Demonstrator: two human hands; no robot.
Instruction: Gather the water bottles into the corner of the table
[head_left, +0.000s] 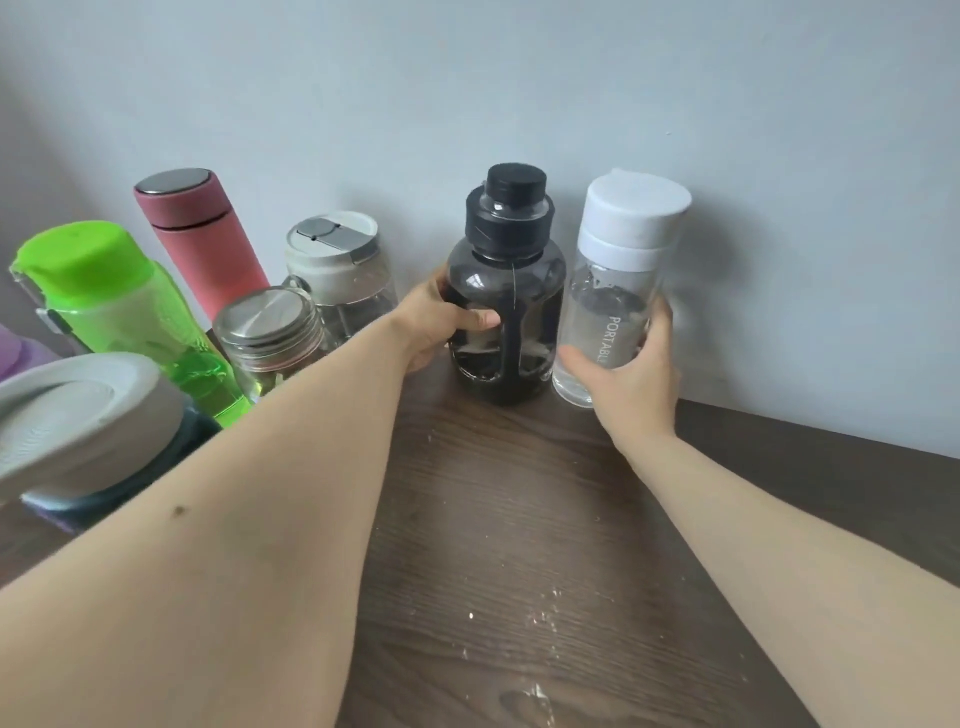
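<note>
Open tabletop (519, 545) is left between the two forearms, up to the dark bottle (506, 312) and clear white-capped bottle (613, 306), which stand touching at the wall (519, 78). Left side is blocked by a crowded cluster: green bottle (124, 312), pink flask (202, 239), steel-lidded jar (270, 332), grey-lidded bottle (343, 270). Free surface is seen at far right.

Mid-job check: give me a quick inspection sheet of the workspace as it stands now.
Surface: dark wood table, pale specks and a wet smear near the front.
Job's things: smoky black bottle and clear white-capped bottle upright by the wall; green bottle, pink flask and three or more others grouped at left.
Clutter: nothing seen.
Grippers: left hand grips the black bottle; right hand grips the clear one.
Cables: nothing seen.
Surroundings: plain pale wall.
</note>
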